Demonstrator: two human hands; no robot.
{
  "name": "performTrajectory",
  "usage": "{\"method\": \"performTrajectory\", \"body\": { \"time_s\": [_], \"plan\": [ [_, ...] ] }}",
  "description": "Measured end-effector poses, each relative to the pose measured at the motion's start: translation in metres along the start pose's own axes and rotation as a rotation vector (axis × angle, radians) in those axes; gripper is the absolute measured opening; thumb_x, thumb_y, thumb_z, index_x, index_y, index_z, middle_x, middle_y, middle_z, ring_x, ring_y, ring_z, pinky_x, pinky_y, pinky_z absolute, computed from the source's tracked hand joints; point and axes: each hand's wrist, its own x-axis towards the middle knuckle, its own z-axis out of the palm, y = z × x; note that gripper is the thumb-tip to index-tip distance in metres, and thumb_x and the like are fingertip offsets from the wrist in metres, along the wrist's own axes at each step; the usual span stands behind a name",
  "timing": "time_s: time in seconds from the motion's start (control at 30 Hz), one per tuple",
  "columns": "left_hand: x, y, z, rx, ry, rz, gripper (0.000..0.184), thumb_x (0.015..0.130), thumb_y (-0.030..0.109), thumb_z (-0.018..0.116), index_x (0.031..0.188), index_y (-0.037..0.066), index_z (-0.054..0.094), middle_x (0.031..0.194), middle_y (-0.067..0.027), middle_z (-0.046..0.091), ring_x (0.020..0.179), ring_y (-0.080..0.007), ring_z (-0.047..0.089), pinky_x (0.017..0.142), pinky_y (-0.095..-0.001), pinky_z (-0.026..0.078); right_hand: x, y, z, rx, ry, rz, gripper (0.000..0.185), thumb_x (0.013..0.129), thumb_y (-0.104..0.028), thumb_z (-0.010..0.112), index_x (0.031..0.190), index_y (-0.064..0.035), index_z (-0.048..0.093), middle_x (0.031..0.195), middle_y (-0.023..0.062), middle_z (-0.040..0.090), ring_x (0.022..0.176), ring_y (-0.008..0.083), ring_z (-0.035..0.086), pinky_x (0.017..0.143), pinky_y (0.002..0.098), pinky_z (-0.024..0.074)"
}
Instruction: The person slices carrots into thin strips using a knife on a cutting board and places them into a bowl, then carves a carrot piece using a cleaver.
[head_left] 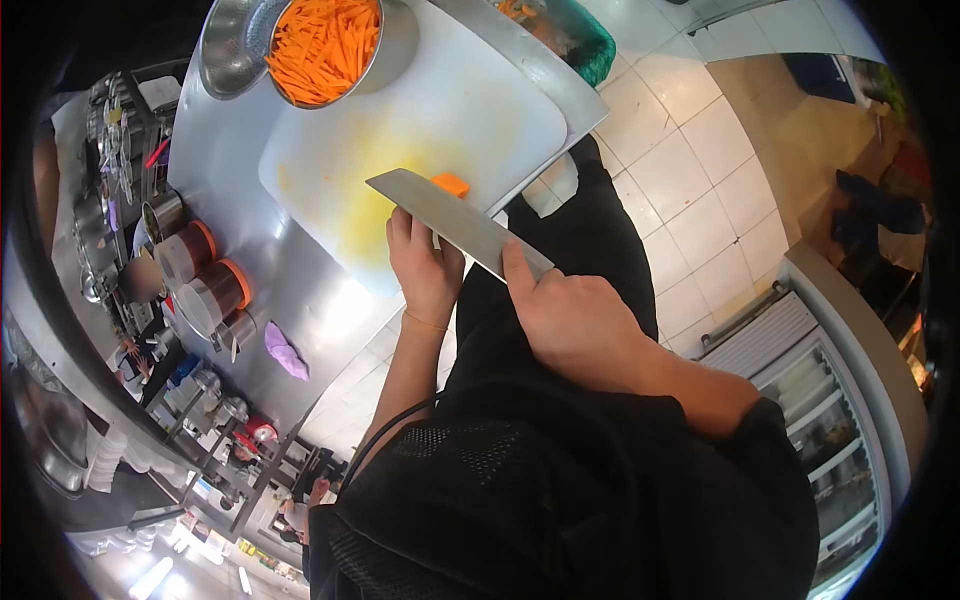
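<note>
My right hand (580,320) is closed around the handle of a broad-bladed kitchen knife (445,215), its forefinger lying along the blade. The blade slants up and left over the near edge of a white cutting board (520,110) stained yellow. Just beyond the blade, an orange carrot piece (452,184) rests on the board. My left hand (425,265) is close to the near side of the blade with its fingers curled; the blade partly hides what they hold, if anything. At the board's far left, a metal bowl (378,70) contains many carrot sticks (322,50).
Another metal bowl (228,50) stands beside the carrot bowl. To the left on the steel counter (260,240) are containers with orange rims (228,285) and a purple cloth (286,350). A green-lined bin (598,60) stands past the counter's right edge, on a tiled floor (690,200).
</note>
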Motion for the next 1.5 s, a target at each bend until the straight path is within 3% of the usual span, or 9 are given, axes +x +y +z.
{"method": "performTrajectory", "body": {
  "time_s": [0.6, 0.67, 0.8, 1.03, 1.13, 1.2, 1.33, 1.4, 1.5],
  "plan": [
    [0.000, 0.002, 0.002, 0.014, 0.006, -0.041, 0.049, 0.080, -0.006, 0.068, 0.127, 0.005, 0.066, 0.124, -0.0204, 0.061, 0.106, -0.0414, 0.058, 0.092, -0.0492, 0.051, 0.002, 0.001, -0.005, -0.014, -0.008, 0.001, 0.058, 0.087, -0.005, 0.062, 0.136, 0.0217, 0.048, 0.069, 0.0204, 0.067, 0.059, 0.0344, 0.071, 0.053, 0.0434, 0.0579],
    [-0.001, 0.001, 0.001, 0.051, -0.019, -0.056, 0.047, 0.082, 0.000, 0.078, 0.127, 0.002, 0.065, 0.125, -0.0191, 0.062, 0.113, -0.0409, 0.063, 0.095, -0.0449, 0.053, 0.001, 0.001, -0.005, -0.010, -0.009, 0.000, 0.058, 0.087, -0.005, 0.061, 0.136, 0.0218, 0.048, 0.069, 0.0202, 0.067, 0.059, 0.0345, 0.071, 0.053, 0.0435, 0.0579],
    [0.000, 0.002, 0.000, 0.064, -0.020, -0.047, 0.047, 0.082, 0.000, 0.078, 0.127, 0.002, 0.065, 0.125, -0.0190, 0.062, 0.113, -0.0409, 0.063, 0.095, -0.0451, 0.053, 0.002, 0.001, -0.005, 0.011, -0.010, 0.008, 0.057, 0.087, -0.005, 0.061, 0.135, 0.0221, 0.048, 0.069, 0.0201, 0.067, 0.060, 0.0343, 0.071, 0.054, 0.0434, 0.0579],
    [0.002, 0.002, 0.000, 0.063, -0.033, -0.074, 0.042, 0.085, 0.003, 0.076, 0.126, 0.003, 0.065, 0.127, -0.0205, 0.062, 0.113, -0.0412, 0.063, 0.095, -0.0453, 0.053, 0.006, 0.003, -0.006, 0.036, -0.010, 0.012, 0.056, 0.087, -0.005, 0.061, 0.135, 0.0211, 0.047, 0.066, 0.0183, 0.067, 0.058, 0.0343, 0.071, 0.055, 0.0432, 0.0580],
    [0.002, 0.004, -0.001, 0.065, -0.037, -0.093, 0.041, 0.086, 0.003, 0.076, 0.125, 0.002, 0.065, 0.127, -0.0206, 0.062, 0.112, -0.0411, 0.063, 0.095, -0.0454, 0.053, 0.009, 0.003, -0.009, 0.110, -0.084, 0.079, 0.063, 0.083, -0.001, 0.060, 0.141, 0.0172, 0.046, 0.074, 0.0239, 0.069, 0.065, 0.0400, 0.071, 0.062, 0.0485, 0.0588],
    [0.003, 0.005, -0.001, 0.068, -0.036, -0.099, 0.040, 0.086, 0.003, 0.076, 0.125, 0.002, 0.065, 0.126, -0.0205, 0.062, 0.112, -0.0411, 0.063, 0.094, -0.0455, 0.053, 0.010, 0.006, -0.006, 0.074, -0.008, 0.000, 0.055, 0.088, -0.005, 0.060, 0.135, 0.0211, 0.046, 0.064, 0.0173, 0.067, 0.058, 0.0354, 0.071, 0.055, 0.0439, 0.0576],
    [0.003, 0.004, 0.002, 0.044, -0.022, -0.090, 0.046, 0.082, -0.008, 0.066, 0.127, 0.002, 0.065, 0.124, -0.0205, 0.062, 0.108, -0.0410, 0.059, 0.093, -0.0480, 0.051, 0.015, 0.007, -0.009, 0.102, -0.026, 0.011, 0.055, 0.088, -0.005, 0.060, 0.135, 0.0213, 0.046, 0.064, 0.0178, 0.067, 0.058, 0.0357, 0.070, 0.055, 0.0442, 0.0571],
    [0.003, 0.004, 0.002, 0.039, -0.015, -0.095, 0.046, 0.082, -0.008, 0.066, 0.126, 0.002, 0.065, 0.124, -0.0206, 0.062, 0.108, -0.0409, 0.059, 0.093, -0.0479, 0.051, 0.019, 0.006, -0.013, 0.199, -0.117, 0.086, 0.062, 0.082, 0.001, 0.059, 0.140, 0.0172, 0.045, 0.072, 0.0250, 0.068, 0.066, 0.0440, 0.069, 0.063, 0.0516, 0.0568],
    [0.004, 0.007, 0.001, 0.068, -0.004, -0.113, 0.040, 0.083, -0.005, 0.074, 0.122, 0.002, 0.066, 0.120, -0.0194, 0.064, 0.109, -0.0411, 0.063, 0.093, -0.0455, 0.053, 0.021, 0.010, -0.011, 0.169, -0.054, 0.026, 0.050, 0.088, -0.004, 0.060, 0.131, 0.0187, 0.048, 0.065, 0.0186, 0.067, 0.059, 0.0371, 0.070, 0.056, 0.0461, 0.0563]
  ]
}}
